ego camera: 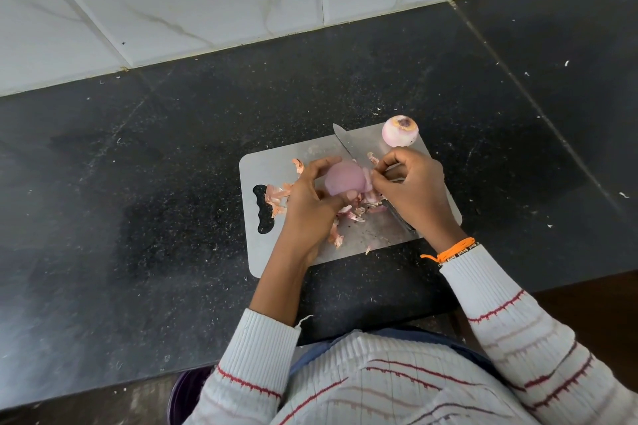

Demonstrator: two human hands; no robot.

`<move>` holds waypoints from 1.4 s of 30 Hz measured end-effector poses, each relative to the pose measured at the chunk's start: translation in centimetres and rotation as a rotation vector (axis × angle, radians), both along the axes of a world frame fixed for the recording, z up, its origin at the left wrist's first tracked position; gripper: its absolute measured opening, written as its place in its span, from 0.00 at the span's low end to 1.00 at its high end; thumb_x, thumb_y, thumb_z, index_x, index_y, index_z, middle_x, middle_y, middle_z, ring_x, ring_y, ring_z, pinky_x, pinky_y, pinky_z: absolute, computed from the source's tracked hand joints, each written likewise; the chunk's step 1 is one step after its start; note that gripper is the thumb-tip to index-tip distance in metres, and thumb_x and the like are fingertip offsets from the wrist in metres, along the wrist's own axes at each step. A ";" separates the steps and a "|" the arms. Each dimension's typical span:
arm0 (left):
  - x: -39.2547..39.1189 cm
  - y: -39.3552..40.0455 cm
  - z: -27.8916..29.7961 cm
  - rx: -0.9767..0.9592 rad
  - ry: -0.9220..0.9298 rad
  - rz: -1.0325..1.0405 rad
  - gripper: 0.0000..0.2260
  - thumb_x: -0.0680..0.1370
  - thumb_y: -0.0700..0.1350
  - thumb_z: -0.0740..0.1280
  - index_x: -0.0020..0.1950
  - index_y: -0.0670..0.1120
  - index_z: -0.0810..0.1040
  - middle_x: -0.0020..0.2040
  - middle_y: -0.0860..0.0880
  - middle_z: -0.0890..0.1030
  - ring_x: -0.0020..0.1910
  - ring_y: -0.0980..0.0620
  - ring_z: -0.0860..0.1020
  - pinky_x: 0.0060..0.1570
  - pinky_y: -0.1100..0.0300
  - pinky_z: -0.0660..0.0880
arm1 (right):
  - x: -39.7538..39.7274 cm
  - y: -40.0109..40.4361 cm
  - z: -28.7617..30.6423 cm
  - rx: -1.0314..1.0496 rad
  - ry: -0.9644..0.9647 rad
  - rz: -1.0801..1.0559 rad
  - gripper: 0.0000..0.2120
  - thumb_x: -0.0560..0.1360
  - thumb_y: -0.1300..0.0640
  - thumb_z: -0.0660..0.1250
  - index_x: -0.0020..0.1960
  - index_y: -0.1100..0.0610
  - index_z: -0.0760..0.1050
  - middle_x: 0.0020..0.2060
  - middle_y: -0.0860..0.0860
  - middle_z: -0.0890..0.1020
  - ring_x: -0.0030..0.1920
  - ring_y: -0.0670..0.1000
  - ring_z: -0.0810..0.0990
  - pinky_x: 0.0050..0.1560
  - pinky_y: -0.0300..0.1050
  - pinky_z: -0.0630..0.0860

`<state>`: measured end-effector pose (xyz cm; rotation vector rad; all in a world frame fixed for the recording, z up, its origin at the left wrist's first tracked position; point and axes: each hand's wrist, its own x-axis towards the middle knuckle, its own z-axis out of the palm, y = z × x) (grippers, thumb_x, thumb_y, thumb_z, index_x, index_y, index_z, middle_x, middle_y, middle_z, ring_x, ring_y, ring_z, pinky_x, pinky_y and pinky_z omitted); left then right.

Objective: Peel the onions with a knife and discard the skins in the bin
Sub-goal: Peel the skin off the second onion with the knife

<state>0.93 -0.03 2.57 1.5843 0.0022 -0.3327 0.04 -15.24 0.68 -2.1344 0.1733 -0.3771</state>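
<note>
Hands (362, 190) mid-board (276, 252), bare counter (138, 183) leftward.

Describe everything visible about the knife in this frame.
The knife lies along the grey cutting board, its point toward the wall. Its blade looks like bare steel, tapering to a tip at the board's far edge. The blade's middle and most of the handle are hidden under the right hand, which pinches a strip of onion skin rather than clearly gripping the knife. A dark bit of handle shows below that hand. Onion skins lie beside it.
</note>
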 end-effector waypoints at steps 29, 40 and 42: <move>0.2 -0.5 0.6 -0.320 0.353 0.004 0.13 0.80 0.40 0.58 0.62 0.34 0.71 0.46 0.42 0.80 0.39 0.55 0.82 0.46 0.64 0.79 | -0.3 0.6 2.4 0.750 0.201 0.091 0.06 0.70 0.70 0.69 0.42 0.61 0.80 0.37 0.53 0.83 0.39 0.50 0.84 0.44 0.42 0.82; 0.7 0.1 0.6 -0.486 0.409 0.087 0.16 0.80 0.38 0.57 0.67 0.33 0.66 0.57 0.36 0.77 0.50 0.48 0.80 0.50 0.59 0.78 | -0.5 0.2 2.4 0.243 0.209 0.123 0.07 0.73 0.64 0.67 0.45 0.54 0.81 0.40 0.43 0.82 0.43 0.41 0.81 0.46 0.33 0.78; 0.6 0.2 0.5 -0.469 0.365 0.055 0.16 0.78 0.32 0.57 0.66 0.35 0.67 0.60 0.38 0.75 0.55 0.46 0.77 0.54 0.57 0.77 | -0.5 0.4 2.5 0.205 0.174 0.107 0.06 0.73 0.62 0.67 0.47 0.55 0.81 0.40 0.43 0.82 0.46 0.41 0.81 0.47 0.32 0.76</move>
